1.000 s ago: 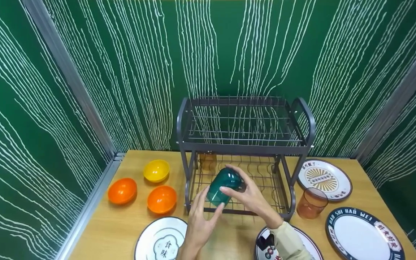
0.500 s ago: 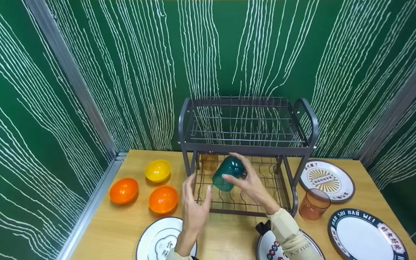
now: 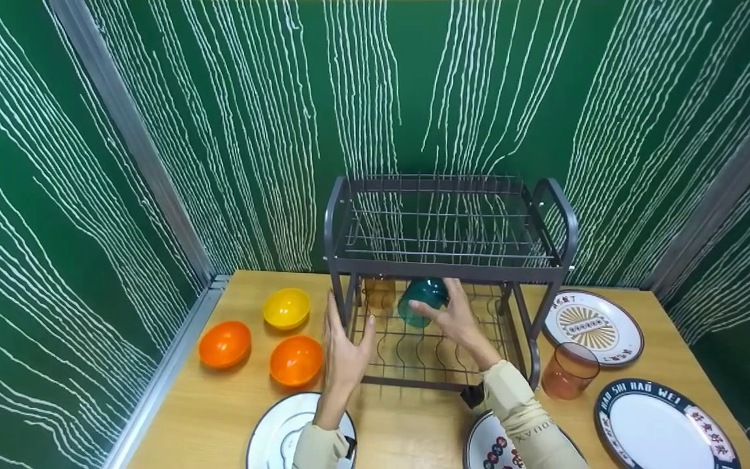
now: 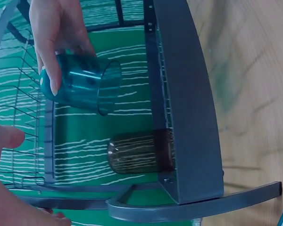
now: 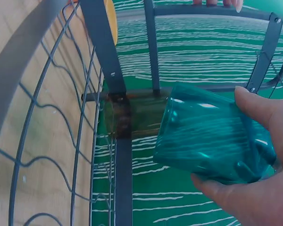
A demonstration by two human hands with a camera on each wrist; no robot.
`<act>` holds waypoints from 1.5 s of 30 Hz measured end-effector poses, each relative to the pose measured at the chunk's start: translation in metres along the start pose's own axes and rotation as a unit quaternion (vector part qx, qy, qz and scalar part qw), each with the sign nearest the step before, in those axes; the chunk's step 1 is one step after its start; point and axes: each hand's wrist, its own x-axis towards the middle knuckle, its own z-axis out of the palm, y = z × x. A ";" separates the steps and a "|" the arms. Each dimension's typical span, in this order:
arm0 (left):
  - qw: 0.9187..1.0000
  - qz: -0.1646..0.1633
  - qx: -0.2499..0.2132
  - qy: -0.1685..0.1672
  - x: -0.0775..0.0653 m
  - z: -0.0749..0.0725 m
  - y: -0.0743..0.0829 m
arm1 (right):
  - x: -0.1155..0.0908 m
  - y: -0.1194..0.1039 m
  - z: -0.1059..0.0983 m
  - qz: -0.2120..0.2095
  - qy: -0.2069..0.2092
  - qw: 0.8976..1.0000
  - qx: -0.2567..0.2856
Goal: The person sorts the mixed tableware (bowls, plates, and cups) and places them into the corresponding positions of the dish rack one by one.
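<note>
My right hand grips a teal see-through cup by its base end, thumb on one side and fingers on the other. Mouth downward and slightly tilted, the cup is between the tiers of a dark metal dish rack. In the right wrist view, the cup hangs above the wavy wires of the lower tier. A brown see-through cup stands at the back left of that tier, close to the teal one. My left hand, fingers straight, is at the rack's left front post.
Two orange bowls and a yellow bowl sit left of the rack. Plates lie in front, one white plate partly under my left arm. On the right are an orange cup, a sunburst-patterned plate and a dark-rimmed oval plate.
My left hand has let go of the teal cup and moved left to the rack's post. My right hand has carried the cup farther back, under the upper tier.
</note>
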 end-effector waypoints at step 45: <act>0.988 -0.038 -0.141 0.055 0.046 0.031 -0.051 | 0.035 0.062 0.001 0.004 0.059 0.994 -0.088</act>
